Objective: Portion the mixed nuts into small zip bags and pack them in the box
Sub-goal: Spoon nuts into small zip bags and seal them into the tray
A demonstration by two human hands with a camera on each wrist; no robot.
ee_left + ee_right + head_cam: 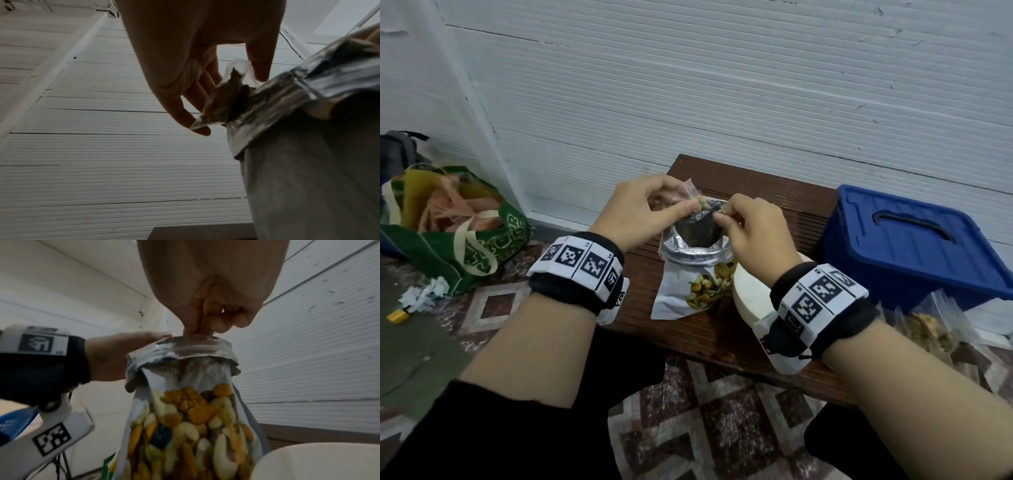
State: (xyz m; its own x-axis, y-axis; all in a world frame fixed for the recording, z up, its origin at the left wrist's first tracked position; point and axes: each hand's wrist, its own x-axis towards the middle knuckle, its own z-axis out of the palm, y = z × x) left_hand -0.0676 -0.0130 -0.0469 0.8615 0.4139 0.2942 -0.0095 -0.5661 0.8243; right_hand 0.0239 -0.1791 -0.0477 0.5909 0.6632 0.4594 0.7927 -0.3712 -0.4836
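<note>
Small zip bag (690, 202) pinched by left hand (635, 214) over the nut pouch (693, 270) mouth, right hand (751, 226) nipping its other edge. Loose pinch, tilted bag: probably nuts everywhere. Blue box (904, 240) right of pouch, lidded.

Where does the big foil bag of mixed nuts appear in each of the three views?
Head: nut bag at centre, standing on the bench.
Left wrist: nut bag fills the right side.
Right wrist: nut bag at lower centre.
Shared landmark: its rolled-down silver rim.
</note>
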